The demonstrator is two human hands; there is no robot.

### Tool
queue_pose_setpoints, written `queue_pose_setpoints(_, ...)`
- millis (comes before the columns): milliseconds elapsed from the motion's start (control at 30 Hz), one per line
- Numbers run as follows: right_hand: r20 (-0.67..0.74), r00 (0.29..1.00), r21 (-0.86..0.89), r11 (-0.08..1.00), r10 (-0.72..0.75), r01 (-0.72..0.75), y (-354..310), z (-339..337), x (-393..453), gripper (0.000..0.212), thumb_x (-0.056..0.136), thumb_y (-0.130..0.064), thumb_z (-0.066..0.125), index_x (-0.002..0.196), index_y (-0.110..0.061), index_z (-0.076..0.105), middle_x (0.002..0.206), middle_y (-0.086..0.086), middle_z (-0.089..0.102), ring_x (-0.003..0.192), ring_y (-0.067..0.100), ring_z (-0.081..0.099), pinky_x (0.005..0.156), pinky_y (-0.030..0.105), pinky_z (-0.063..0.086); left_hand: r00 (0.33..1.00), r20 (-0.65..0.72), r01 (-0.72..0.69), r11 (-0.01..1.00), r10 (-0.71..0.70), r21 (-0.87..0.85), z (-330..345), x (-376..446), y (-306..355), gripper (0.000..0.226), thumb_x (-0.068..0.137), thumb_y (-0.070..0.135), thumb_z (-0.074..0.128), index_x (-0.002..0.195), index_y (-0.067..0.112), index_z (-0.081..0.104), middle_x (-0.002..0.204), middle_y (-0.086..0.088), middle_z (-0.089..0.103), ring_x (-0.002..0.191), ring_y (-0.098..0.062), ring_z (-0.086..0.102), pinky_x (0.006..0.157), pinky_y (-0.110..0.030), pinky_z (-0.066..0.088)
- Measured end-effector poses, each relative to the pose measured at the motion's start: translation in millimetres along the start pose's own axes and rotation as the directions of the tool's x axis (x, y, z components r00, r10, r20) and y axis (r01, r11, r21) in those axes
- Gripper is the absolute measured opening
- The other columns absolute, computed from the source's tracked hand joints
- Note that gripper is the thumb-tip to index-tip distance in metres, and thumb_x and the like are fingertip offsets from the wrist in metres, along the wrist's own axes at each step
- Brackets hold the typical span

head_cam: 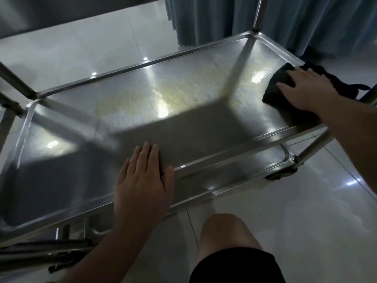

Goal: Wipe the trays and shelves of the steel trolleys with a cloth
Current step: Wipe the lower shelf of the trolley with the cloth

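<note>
The lower steel shelf [183,92] of a trolley fills the view, shiny, with a raised rim and yellowish streaks across its middle. My right hand [306,90] lies flat with straight fingers on a black cloth [279,86] at the shelf's right end, pressing it onto the steel. Part of the cloth hangs over the right rim. My left hand [142,180] rests flat, fingers together, on the shelf's near rim, holding nothing.
The upper tray [61,15] overhangs at the top left. Steel posts [258,15] rise at the corners, and a caster [282,174] sits by the near right leg. Blue-grey curtains [214,19] hang behind. My bare knee [224,233] is over the white tiled floor.
</note>
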State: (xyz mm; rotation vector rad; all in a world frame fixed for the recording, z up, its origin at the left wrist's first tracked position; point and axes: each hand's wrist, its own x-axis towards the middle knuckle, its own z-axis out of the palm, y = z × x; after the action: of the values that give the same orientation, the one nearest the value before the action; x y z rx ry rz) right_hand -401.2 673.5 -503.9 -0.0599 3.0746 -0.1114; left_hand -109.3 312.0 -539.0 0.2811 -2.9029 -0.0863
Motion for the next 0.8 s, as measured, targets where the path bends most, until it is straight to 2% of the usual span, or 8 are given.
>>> queue_pose_setpoints(100, 0.011, 0.999, 0.070, 0.997, 0.046, -0.046, -31.3, 1.6, -4.6, 0.084, 0.095, -0.071, 0.025, 0.162, -0.020, 0.028, 0.171, 0.007, 0.023, 0.157, 0.037, 0.019, 0.125, 0.058, 0.019, 1.000, 0.012, 0.006, 1.000, -0.006, 0.009, -0.7, 0.6, 0.5, 0.066, 0.108, 0.048, 0.035, 0.155, 0.003, 0.048, 0.162, -0.017, 0.046, 0.154, -0.033, 0.038, 0.123, -0.052, 0.034)
queue_pose_setpoints(233, 0.004, 1.000, 0.102, 0.995, 0.003, -0.003, -104.3, 11.0, -30.1, 0.085, 0.093, -0.071, 0.024, 0.161, -0.021, 0.030, 0.171, 0.006, 0.022, 0.156, 0.036, 0.018, 0.123, 0.056, 0.019, 0.999, 0.046, 0.019, 1.000, -0.019, 0.011, -0.7, 0.5, 1.7, 0.069, 0.107, 0.051, 0.030, 0.158, 0.007, 0.045, 0.165, -0.014, 0.043, 0.156, -0.030, 0.034, 0.125, -0.050, 0.030)
queue_pose_setpoints(367, 0.033, 0.990, 0.097, 0.986, -0.137, 0.133, -198.2, 22.7, -66.4, 0.086, 0.094, -0.071, 0.023, 0.165, -0.021, 0.020, 0.174, 0.005, 0.011, 0.159, 0.035, 0.009, 0.126, 0.057, 0.012, 0.998, 0.054, 0.038, 0.999, -0.038, 0.007, -1.2, 1.8, 1.8, 0.069, 0.106, 0.051, 0.031, 0.158, 0.009, 0.046, 0.165, -0.013, 0.043, 0.156, -0.028, 0.034, 0.126, -0.048, 0.028)
queue_pose_setpoints(467, 0.030, 0.966, 0.090, 0.963, -0.258, 0.255, -236.2, 29.8, -85.3, 0.085, 0.097, -0.072, 0.022, 0.166, -0.023, 0.016, 0.175, 0.001, 0.009, 0.160, 0.032, 0.005, 0.127, 0.055, 0.008, 0.997, 0.077, 0.015, 1.000, -0.016, 0.019, -2.1, 2.9, 0.2, 0.070, 0.107, 0.053, 0.028, 0.160, 0.011, 0.043, 0.167, -0.011, 0.040, 0.157, -0.026, 0.031, 0.127, -0.045, 0.026)
queue_pose_setpoints(567, 0.036, 0.941, 0.098, 0.938, -0.337, 0.333, -222.6, 26.3, -85.2, 0.085, 0.096, -0.076, 0.022, 0.166, -0.029, 0.019, 0.175, -0.004, 0.010, 0.160, 0.025, 0.007, 0.128, 0.053, 0.010, 0.996, 0.093, 0.011, 1.000, -0.011, 0.009, -2.2, 2.3, -1.7, 0.072, 0.106, 0.056, 0.023, 0.162, 0.013, 0.038, 0.169, -0.008, 0.037, 0.159, -0.024, 0.027, 0.129, -0.043, 0.022)
queue_pose_setpoints(633, 0.002, 0.948, 0.089, 0.945, -0.317, 0.316, -193.0, 21.0, -77.2, 0.081, 0.094, -0.076, 0.028, 0.162, -0.031, 0.029, 0.172, -0.005, 0.020, 0.158, 0.024, 0.018, 0.125, 0.053, 0.018, 0.996, 0.093, 0.015, 1.000, -0.014, -0.008, -2.7, 2.1, -2.0, 0.074, 0.106, 0.057, 0.021, 0.163, 0.014, 0.037, 0.170, -0.007, 0.034, 0.160, -0.023, 0.024, 0.130, -0.041, 0.019)
queue_pose_setpoints(733, -0.047, 0.996, 0.078, 0.993, -0.080, 0.084, -126.3, 12.2, -60.9, 0.078, 0.095, -0.074, 0.033, 0.157, -0.028, 0.036, 0.169, -0.002, 0.029, 0.155, 0.028, 0.025, 0.122, 0.054, 0.025, 0.996, 0.093, 0.014, 0.999, -0.011, -0.030, -4.0, 1.6, -0.6, 0.076, 0.104, 0.058, 0.017, 0.164, 0.015, 0.035, 0.171, -0.007, 0.032, 0.160, -0.022, 0.022, 0.130, -0.040, 0.015)
queue_pose_setpoints(800, -0.023, 0.997, 0.075, 0.995, 0.068, -0.066, -88.5, 9.8, -55.1, 0.080, 0.094, -0.074, 0.029, 0.159, -0.027, 0.034, 0.170, 0.001, 0.027, 0.156, 0.030, 0.023, 0.122, 0.057, 0.022, 0.996, 0.087, 0.019, 0.999, -0.016, -0.036, -4.6, 1.1, 1.3, 0.077, 0.104, 0.058, 0.017, 0.163, 0.013, 0.037, 0.170, -0.008, 0.034, 0.160, -0.024, 0.024, 0.129, -0.041, 0.015)
